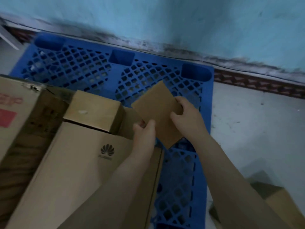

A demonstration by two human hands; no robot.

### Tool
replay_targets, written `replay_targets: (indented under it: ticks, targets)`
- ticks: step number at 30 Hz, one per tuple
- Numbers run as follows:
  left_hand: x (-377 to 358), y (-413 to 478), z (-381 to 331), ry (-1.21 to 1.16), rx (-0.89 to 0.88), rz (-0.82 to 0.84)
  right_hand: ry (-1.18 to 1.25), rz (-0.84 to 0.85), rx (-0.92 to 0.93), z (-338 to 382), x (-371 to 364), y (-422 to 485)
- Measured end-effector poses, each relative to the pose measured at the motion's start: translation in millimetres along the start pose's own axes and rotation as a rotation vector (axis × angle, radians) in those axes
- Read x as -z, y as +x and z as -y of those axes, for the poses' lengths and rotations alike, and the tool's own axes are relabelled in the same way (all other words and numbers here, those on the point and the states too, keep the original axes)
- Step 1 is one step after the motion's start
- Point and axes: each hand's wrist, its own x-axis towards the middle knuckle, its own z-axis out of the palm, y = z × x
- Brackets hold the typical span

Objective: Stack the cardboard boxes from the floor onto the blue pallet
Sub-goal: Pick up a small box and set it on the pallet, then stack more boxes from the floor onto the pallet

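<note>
Hands grip a small flat box (156, 113) from opposite edges, left hand (145, 131) near, right hand (186, 116) far, above the blue pallet (132, 75). Held tilted beside the stacked boxes (92, 109), probably to fit the open spot there.

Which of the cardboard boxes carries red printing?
The large box at the far left edge, with red lettering and a red block on top. The long box bears a dark logo; the others look plain.

We see a grey floor (257, 129) carrying a blue pallet (92, 70) set close to the wall. On the pallet's left part rest a long flat box (79, 176), a small box (94, 109) and a red-printed box (14, 103). Another box (280, 200) sits on the floor at the lower right.
</note>
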Motion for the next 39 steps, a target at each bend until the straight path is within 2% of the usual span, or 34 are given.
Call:
replay_targets:
  ticks: [5,9,11,15,18,19,21,23,25,27,33,35,39]
  targets:
    - [37,25,13,-0.084,0.188,0.091,-0.217,0.123,-0.073,10,-56,22]
    - [50,35,20,-0.158,0.212,0.113,-0.335,0.084,-0.07,9,-88,26]
    - [54,37,18,-0.14,0.189,0.107,-0.321,0.071,-0.09,10,-100,30]
    - [65,38,1,0.026,0.089,-0.108,-0.303,0.11,-0.109,11,-116,37]
    - [74,41,-14,0.116,-0.027,-0.153,-0.277,0.105,-0.051,12,-119,36]
    - [76,41,-16,0.142,-0.081,-0.149,-0.262,0.047,-0.03,12,-118,33]
    - [81,43,-20,0.159,-0.238,-0.129,-0.219,-0.171,-0.072,11,-112,24]
    - [82,46,-24,0.226,-0.381,-0.042,-0.118,-0.329,-0.263,10,-106,11]
    - [79,54,-27,0.392,-0.409,0.08,0.053,-0.268,-0.457,9,-105,-1]
    - [75,60,-28,0.559,-0.339,0.144,0.195,-0.15,-0.539,7,-110,-10]
    - [74,58,-17,0.702,-0.252,0.111,0.292,-0.044,-0.476,3,-117,-15]
    - [77,54,-12,0.667,-0.281,0.11,0.391,-0.068,-0.478,3,-116,-17]
    - [75,38,-14,0.574,-0.341,0.099,0.529,-0.266,-0.382,6,-103,-32]
